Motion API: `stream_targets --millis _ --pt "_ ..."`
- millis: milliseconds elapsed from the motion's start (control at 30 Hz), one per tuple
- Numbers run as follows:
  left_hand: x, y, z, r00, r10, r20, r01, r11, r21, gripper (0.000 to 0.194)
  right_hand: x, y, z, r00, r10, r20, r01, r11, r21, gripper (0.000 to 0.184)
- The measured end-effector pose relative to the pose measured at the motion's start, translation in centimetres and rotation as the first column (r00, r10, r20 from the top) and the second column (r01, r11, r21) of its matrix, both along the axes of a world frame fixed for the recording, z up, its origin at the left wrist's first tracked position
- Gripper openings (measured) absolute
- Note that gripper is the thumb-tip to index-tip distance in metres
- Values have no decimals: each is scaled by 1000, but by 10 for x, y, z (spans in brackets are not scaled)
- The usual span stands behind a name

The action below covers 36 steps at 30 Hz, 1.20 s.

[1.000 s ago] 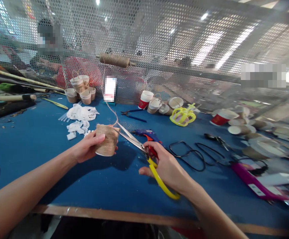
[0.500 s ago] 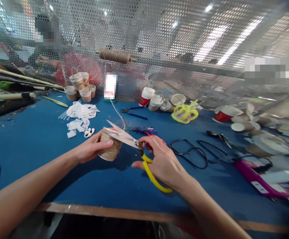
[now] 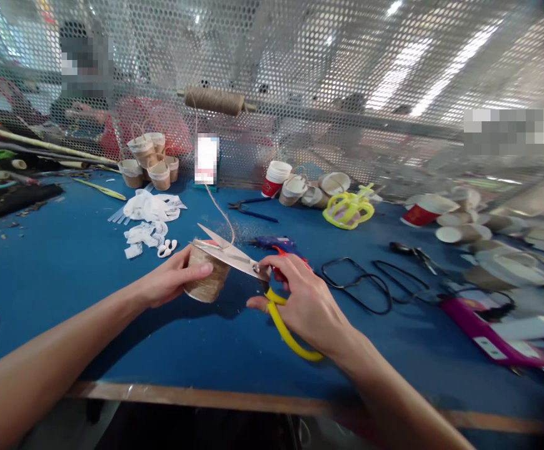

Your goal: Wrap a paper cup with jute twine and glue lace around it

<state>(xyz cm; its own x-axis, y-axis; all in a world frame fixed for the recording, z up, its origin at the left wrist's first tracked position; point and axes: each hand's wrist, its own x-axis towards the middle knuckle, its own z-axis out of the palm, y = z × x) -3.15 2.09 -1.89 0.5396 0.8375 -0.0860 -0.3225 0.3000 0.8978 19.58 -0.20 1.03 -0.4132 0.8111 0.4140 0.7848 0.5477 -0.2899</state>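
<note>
My left hand point(image 3: 169, 282) is wrapped round a twine-covered cup point(image 3: 205, 280) held just above the blue table point(image 3: 65, 269). My right hand point(image 3: 300, 300) grips yellow-handled scissors point(image 3: 248, 275); their blades lie open across the cup's top rim. A strand of twine point(image 3: 218, 206) runs from the cup up to a twine spool point(image 3: 214, 100) mounted on the perforated metal screen. A blue glue gun point(image 3: 274, 244) lies just behind my right hand.
Twine-wrapped cups point(image 3: 147, 162) and white lace scraps point(image 3: 150, 215) lie at the back left. Paper cups point(image 3: 300, 187), pliers point(image 3: 251, 209), a yellow crown point(image 3: 349, 209) and black wire loops point(image 3: 361, 287) sit right of centre. A person works behind the screen point(image 3: 84, 87).
The scissors swung left from beside the cup to lie across its rim. My right hand came closer to the cup. My left hand kept holding it.
</note>
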Motion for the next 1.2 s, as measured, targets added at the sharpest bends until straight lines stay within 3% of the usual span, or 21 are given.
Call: stream_targets --millis 300,767,967,1067,1200 --pt "0 -1 3 1000 0 4 0 1000 8 55 0 -3 5 1000 -30 10 30 998 -48 36" --pt "1 -1 3 1000 19 -18 -20 1000 -21 65 2 -4 -1 999 -28 -31 26 998 -60 35" --pt "0 -2 3 998 35 -42 -37 999 -34 70 3 -2 -3 976 -194 -103 167 959 -231 34" --pt "-2 -3 2 1000 26 -17 -27 999 -24 70 3 3 -8 965 -261 -3 250 930 -271 37" --pt "-4 -5 2 999 17 33 -18 999 38 67 3 4 -17 946 -248 207 300 914 -274 45"
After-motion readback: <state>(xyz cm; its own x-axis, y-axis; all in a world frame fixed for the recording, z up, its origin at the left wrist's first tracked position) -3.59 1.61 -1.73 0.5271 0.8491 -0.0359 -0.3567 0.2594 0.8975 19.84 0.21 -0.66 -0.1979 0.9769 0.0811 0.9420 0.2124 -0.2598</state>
